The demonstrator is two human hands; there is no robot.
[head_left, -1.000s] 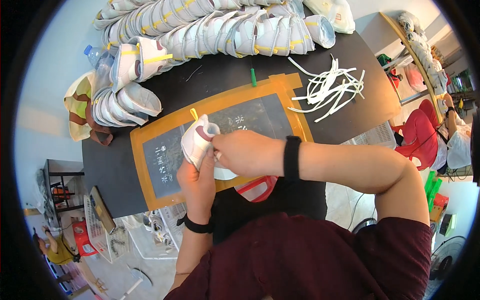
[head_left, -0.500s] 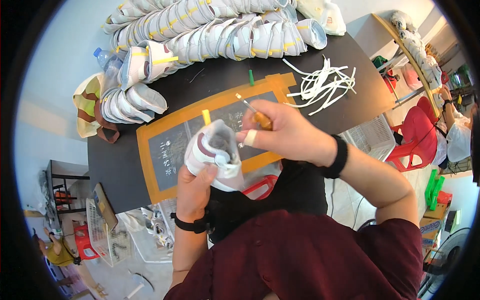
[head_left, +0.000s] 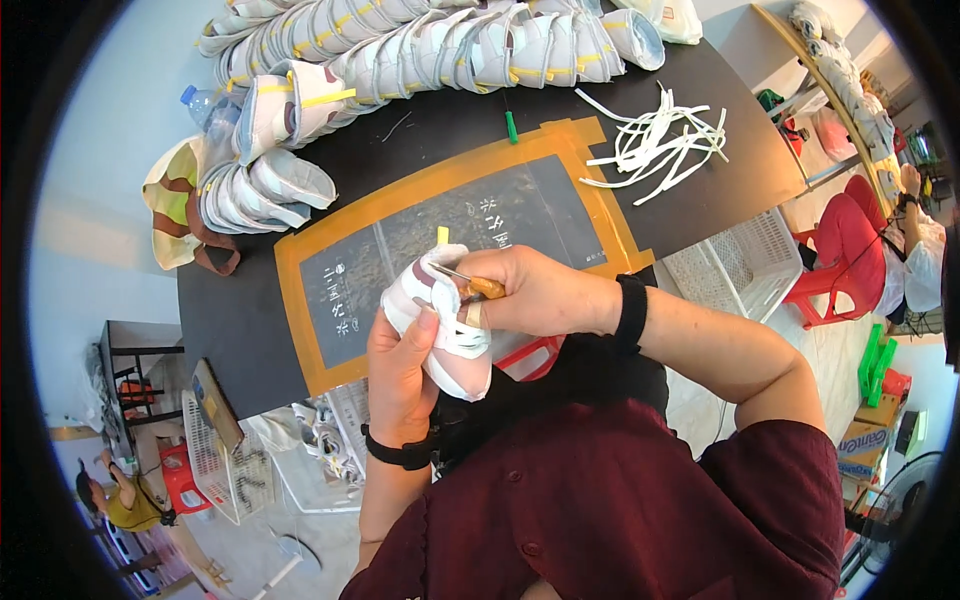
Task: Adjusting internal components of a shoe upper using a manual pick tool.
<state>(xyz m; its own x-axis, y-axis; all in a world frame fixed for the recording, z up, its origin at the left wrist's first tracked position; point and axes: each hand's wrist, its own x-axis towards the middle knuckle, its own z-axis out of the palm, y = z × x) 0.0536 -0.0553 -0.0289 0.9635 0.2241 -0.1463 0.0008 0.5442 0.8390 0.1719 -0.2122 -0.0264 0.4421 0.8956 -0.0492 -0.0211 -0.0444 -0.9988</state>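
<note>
My left hand (head_left: 398, 368) grips a pale pink and white shoe upper (head_left: 464, 372) from its left side, thumb pressed on the outside. Its toe points down toward me, and a yellow tape tab (head_left: 442, 235) sticks up at the heel end. White straps or laces cross its front. My right hand (head_left: 550, 288) is closed around a small tool (head_left: 487, 288) with an amber-brown handle, and its fingers touch the upper's right side. The tool's thin metal shaft reaches over the shoe opening; its tip is hard to make out. A bandage wraps one right finger.
Rows of stacked shoe uppers (head_left: 470, 55) line the back of the dark table (head_left: 225, 330). White laces (head_left: 655, 150) lie loose at the right. A green-handled tool (head_left: 511, 127) sits near the tan-taped panel (head_left: 350, 215). Plastic baskets (head_left: 735, 270) stand beside the table; people sit farther off.
My right hand has moved down and left, bringing the tool from above the table to the shoe opening. My left hand has tilted the upper, so its front and toe now show more.
</note>
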